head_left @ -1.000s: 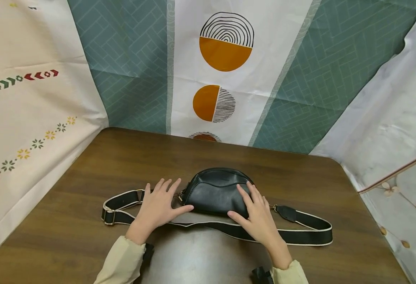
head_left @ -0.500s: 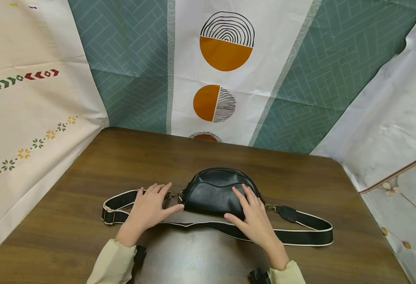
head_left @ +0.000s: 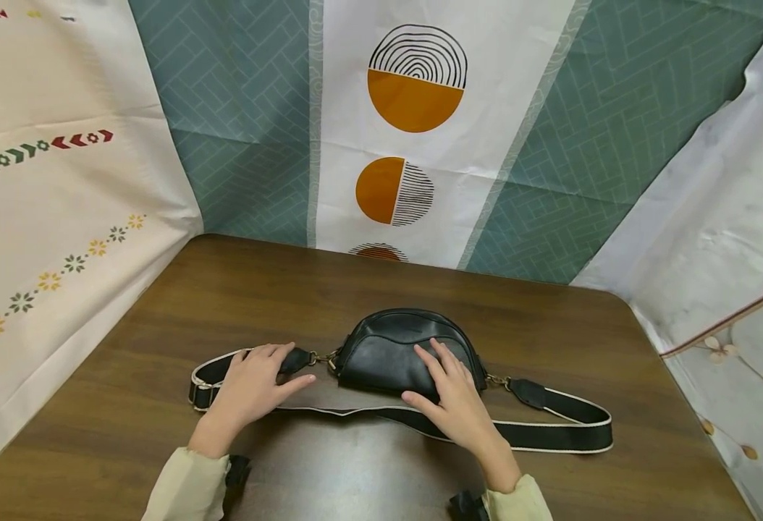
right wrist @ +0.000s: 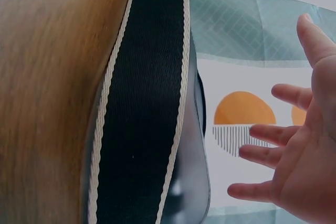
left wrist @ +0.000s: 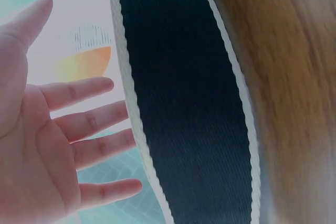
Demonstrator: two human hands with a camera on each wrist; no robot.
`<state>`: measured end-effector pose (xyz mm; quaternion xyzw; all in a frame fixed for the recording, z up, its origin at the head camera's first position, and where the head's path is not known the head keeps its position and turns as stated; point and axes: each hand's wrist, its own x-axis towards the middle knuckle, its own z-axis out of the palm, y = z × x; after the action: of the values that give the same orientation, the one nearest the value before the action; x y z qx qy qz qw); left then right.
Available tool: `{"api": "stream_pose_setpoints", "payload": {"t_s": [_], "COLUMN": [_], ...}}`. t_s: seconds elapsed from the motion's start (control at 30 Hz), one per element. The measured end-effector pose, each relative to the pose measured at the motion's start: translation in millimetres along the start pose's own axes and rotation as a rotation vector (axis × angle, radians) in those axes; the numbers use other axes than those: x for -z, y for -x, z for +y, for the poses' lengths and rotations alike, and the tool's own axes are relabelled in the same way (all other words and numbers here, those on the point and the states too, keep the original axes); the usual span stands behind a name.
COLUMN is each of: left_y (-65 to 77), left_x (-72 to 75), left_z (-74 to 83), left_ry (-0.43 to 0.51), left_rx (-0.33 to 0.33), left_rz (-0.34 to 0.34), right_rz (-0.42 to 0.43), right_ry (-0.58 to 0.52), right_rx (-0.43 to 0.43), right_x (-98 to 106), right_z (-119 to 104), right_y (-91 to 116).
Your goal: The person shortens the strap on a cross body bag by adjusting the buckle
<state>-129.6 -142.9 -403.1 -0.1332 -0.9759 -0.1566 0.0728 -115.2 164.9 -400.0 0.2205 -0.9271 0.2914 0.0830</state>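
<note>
Black Bag (head_left: 384, 362) Rests on Wooden Table (head_left: 277, 286), Strap (head_left: 554, 435) Looped to Both Sides

A half-moon black bag sits near the middle of a brown wooden table, its curved edge toward the far side and its straight edge toward the near side. A person's right hand (head_left: 454, 401) is stretched out at the bag's near right, its fingers overlapping the bag's front in the head view; the right wrist view shows those fingers straight, spread and gripping nothing. The left hand (head_left: 249, 387), well apart from the right, is above the strap to the left of the bag, with fingers extended and nothing held. Its fingertips meet the strap's pale edge in the left wrist view, though whether they touch cannot be told.

The black strap, edged in white, joins the bag through a left clip (head_left: 321, 358) and a right clip (head_left: 497, 379), both gold-toned. It loops out on each side and runs along the near side of the bag. Pale yellow sleeves (head_left: 189, 481) cover both forearms.

Beyond the table hangs a teal and white cloth (head_left: 486, 145) printed with orange and striped circles. A cream cloth (head_left: 69, 195) with small flower motifs stands at left, a white cloth (head_left: 733, 217) at right.
</note>
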Motion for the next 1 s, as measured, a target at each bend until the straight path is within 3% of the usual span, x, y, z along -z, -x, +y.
{"api": "stream_pose_setpoints", "payload": {"t_s": [0.3, 0.73, 1.0], "left_y": [4.7, 11.1, 16.2], "left_x": [5.6, 17.2, 20.5], "left_z": [-11.0, -23.5, -33.2], "left_ry": [0.018, 0.023, 0.042], "left_rx": [0.019, 0.022, 0.011], "left_rz": [0.005, 0.007, 0.042], "right_rz": [-0.067, -0.128, -0.146], "right_ry": [-0.055, -0.076, -0.090], "right_rx": [-0.012, 0.029, 0.066], "right_x": [-5, -9, -12], "right_z": [-7, -16, -21], "right_y": [-2, -6, -9]}}
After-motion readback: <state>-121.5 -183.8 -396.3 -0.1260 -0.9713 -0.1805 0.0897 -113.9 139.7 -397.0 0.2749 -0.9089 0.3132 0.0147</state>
